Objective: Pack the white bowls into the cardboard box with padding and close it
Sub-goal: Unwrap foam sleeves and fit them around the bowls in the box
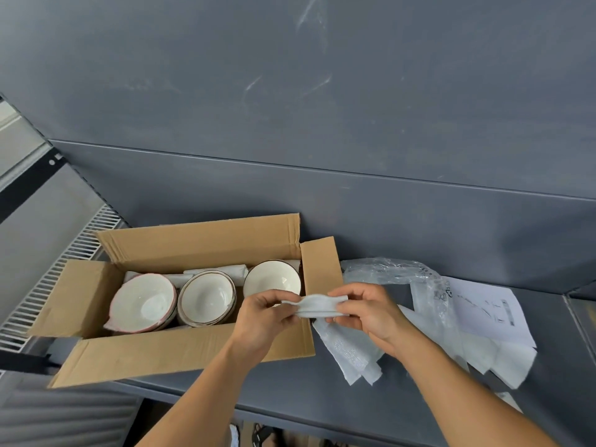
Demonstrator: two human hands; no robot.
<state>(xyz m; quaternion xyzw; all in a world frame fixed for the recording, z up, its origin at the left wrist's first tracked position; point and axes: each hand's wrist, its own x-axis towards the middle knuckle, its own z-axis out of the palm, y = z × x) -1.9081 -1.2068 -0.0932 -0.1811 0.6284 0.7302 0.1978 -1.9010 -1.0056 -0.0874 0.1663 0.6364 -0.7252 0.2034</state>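
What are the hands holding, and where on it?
A folded foam sheet: the left hand pinches its left end, the right hand its right end.

No text can be read. Faint printed lines are carried by the white paper sheet (490, 312), black marks by the clear plastic bag (430, 287); all are too blurred.

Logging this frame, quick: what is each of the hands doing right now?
Left hand: closed, pinching the left end of the white foam sheet.
Right hand: closed, pinching the sheet's right end.
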